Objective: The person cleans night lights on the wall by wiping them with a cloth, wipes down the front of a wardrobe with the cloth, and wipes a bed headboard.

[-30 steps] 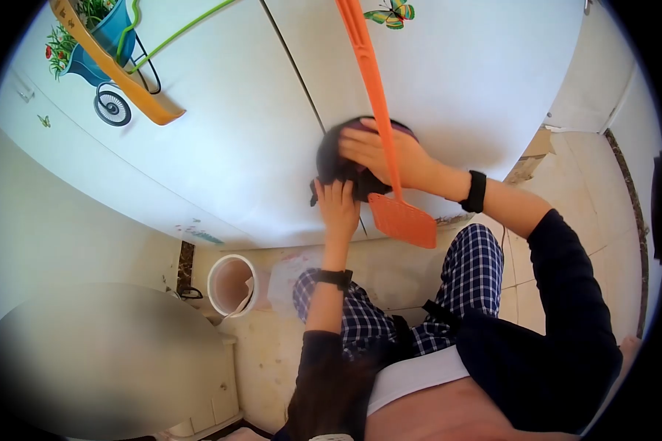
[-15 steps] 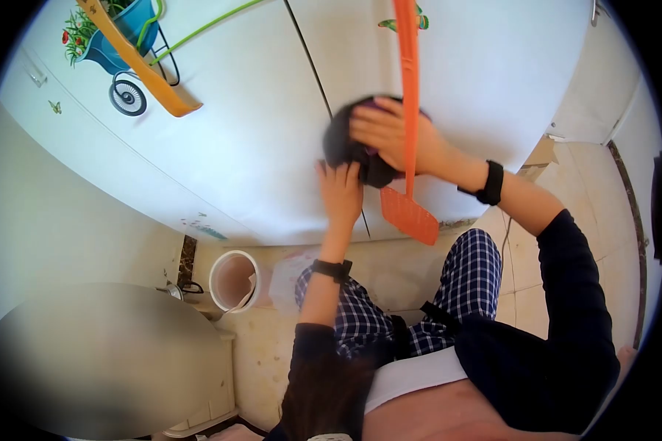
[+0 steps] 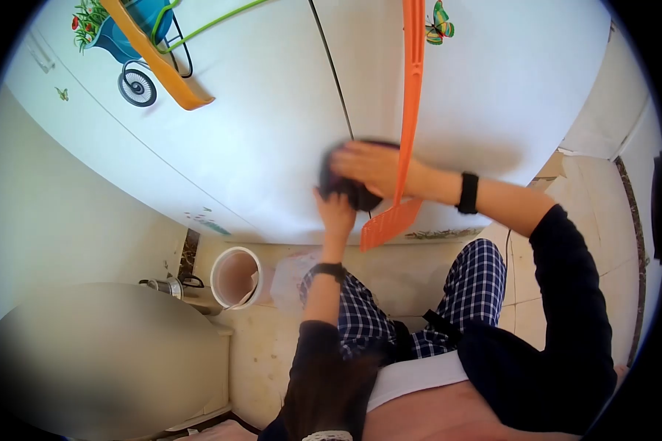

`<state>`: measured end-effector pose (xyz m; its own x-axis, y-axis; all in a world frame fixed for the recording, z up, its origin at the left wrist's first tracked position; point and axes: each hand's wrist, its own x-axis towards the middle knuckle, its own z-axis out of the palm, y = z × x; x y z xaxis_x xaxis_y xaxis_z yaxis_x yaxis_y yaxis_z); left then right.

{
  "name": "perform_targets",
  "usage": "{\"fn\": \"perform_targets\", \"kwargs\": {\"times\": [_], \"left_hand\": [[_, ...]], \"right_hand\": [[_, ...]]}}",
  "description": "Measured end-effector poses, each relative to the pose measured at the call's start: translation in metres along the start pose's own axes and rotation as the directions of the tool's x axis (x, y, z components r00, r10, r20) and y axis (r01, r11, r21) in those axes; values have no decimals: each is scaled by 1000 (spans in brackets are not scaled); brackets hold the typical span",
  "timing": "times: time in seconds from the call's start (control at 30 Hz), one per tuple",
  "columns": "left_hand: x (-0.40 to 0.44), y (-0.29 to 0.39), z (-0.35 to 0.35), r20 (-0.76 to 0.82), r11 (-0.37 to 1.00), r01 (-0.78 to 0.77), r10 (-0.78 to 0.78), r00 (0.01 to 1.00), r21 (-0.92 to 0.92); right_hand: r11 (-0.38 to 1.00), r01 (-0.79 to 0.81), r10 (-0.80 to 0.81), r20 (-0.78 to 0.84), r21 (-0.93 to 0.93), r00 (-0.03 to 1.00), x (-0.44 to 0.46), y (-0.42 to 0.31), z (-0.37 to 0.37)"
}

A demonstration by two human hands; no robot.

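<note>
A dark, rounded thing (image 3: 369,197), blurred by motion, is held between both hands in front of a white door panel. Its kind cannot be made out. My left hand (image 3: 336,211) grips its lower left edge with the fingertips. Across its upper side lies my right hand (image 3: 371,167), the fingers bent over it and smeared by motion. An orange fly swatter (image 3: 412,88) hangs in front of my right wrist, its flat head tilted just below that hand.
White doors (image 3: 257,140) with stickers fill the far side. A yellow-orange curved stick (image 3: 154,59) hangs at upper left. On the floor stand a white bucket (image 3: 215,278) and a metal pot (image 3: 165,287). A blurred rounded object (image 3: 110,360) fills the lower left.
Both hands and the dark thing have moved down, the right hand also slightly left. The fly swatter's head has swung left and turned. The view has shifted a little.
</note>
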<state>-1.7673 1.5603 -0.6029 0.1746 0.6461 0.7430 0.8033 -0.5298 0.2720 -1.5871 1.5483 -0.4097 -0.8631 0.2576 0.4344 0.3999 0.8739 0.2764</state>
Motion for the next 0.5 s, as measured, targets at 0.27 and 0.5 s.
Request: {"fn": "perform_targets", "kwargs": {"times": [0.27,0.5], "left_hand": [[2,-2,-15,-59,998,60,-61,996,-23],[68,13,-22,-186,930,-247,303,935,274]], "right_hand": [[998,-47,48,-23,44,999,-8,10,-3],[988,50,-70,-139,-144,988,6,39,-78]]}}
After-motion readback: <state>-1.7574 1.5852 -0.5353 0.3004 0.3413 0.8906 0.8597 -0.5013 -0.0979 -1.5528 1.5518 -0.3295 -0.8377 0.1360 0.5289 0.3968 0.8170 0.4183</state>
